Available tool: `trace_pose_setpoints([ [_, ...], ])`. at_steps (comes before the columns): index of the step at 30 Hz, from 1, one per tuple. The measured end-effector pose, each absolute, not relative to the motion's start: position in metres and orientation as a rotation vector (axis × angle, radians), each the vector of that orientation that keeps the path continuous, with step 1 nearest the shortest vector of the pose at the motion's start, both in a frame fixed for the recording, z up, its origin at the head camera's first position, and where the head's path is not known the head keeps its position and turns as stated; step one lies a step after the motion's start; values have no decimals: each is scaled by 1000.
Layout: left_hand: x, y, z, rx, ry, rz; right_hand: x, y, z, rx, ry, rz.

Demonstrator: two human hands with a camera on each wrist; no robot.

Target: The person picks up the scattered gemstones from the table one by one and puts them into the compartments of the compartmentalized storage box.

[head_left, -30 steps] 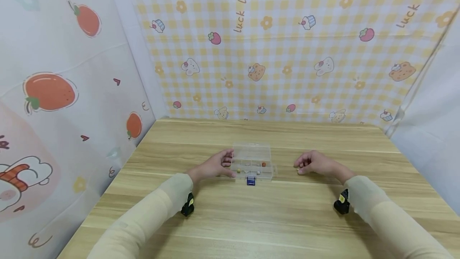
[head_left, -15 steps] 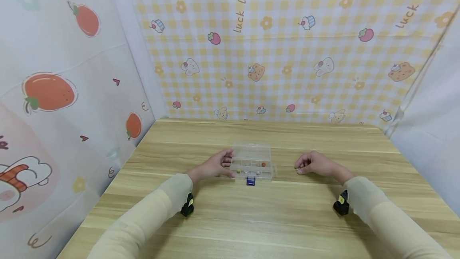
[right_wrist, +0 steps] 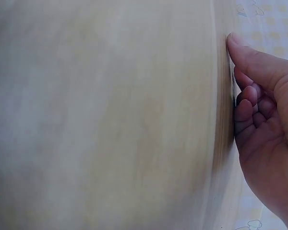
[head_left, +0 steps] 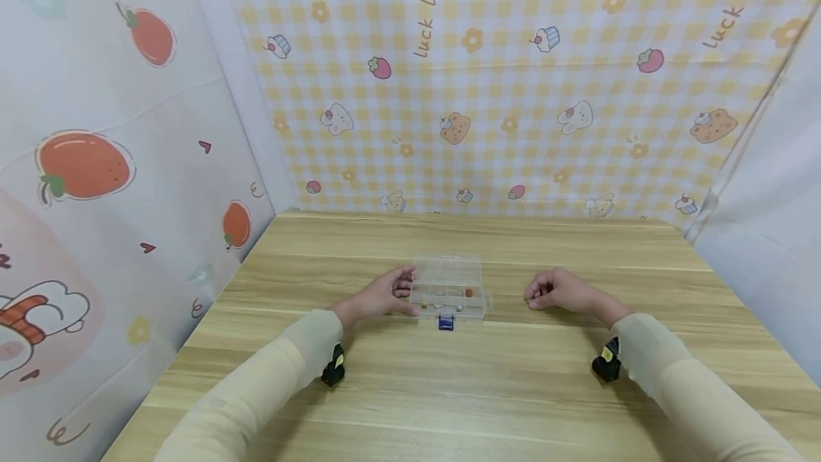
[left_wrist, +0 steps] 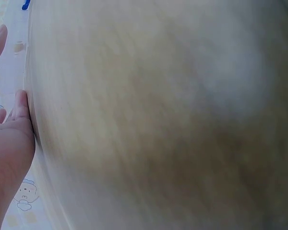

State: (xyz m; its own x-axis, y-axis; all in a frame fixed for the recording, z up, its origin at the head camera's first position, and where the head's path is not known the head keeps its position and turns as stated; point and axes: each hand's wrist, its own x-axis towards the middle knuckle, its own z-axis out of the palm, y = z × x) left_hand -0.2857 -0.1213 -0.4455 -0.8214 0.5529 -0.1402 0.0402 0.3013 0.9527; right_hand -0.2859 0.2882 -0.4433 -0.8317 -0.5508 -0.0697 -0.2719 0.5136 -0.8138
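A clear plastic compartment box stands on the table with its lid raised at the back and a blue latch at the front. Inside are several small pill-like pieces, among them an orange one, a yellow one and pale ones. My left hand holds the box's left side, thumb at the front corner and fingers toward the back. To the right of the box, my right hand rests low on the table, thumb and forefinger pinching a tiny pale piece, mostly hidden, its kind unclear.
The wood-grain table reaches back to a yellow checked cloth. A white printed curtain borders the left, a plain white one the right. Both wrist views mostly show blurred tabletop.
The hands and box stay in place, apart from a slight shift of the whole head view. The tiny pale piece at the right fingertips is now less visible.
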Motion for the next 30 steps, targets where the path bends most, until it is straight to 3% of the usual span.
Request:
trace_pose_setpoints([
  [14,-284,-120,-445,499,2134,1578,-286,283,-444,-639,2453,-1249],
  [30,-287,-120,-450,472,2120,1620,-283,243,-435,-624,2391,-1319],
])
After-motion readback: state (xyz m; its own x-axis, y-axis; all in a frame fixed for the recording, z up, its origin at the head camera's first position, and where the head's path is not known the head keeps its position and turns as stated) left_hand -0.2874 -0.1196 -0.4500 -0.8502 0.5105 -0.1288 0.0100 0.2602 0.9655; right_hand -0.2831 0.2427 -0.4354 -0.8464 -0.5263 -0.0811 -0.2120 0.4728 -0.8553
